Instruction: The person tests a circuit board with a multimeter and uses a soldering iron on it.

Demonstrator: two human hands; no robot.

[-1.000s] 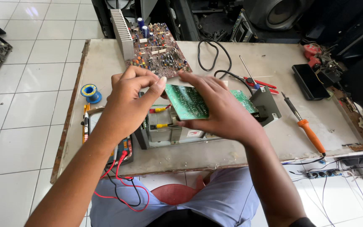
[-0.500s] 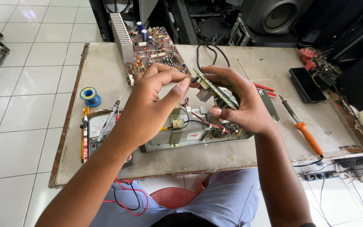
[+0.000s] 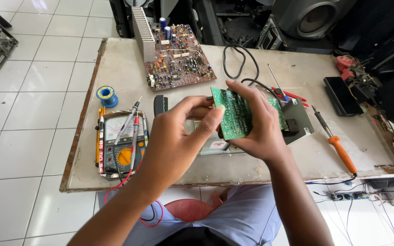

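Observation:
A small green circuit board is held upright above the work table, its solder side facing me. My right hand grips it from the right and behind. My left hand pinches its left edge with thumb and fingers. Beneath the hands sits a metal chassis with a black part, mostly hidden.
A brown circuit board with a heat sink lies at the back. A multimeter with red and black probes and a blue solder spool are at left. An orange-handled soldering iron, a screwdriver and a black cable lie right.
The green board has been turned from edge-on to upright with its solder side toward me. Both hands stayed on it and shifted slightly right.

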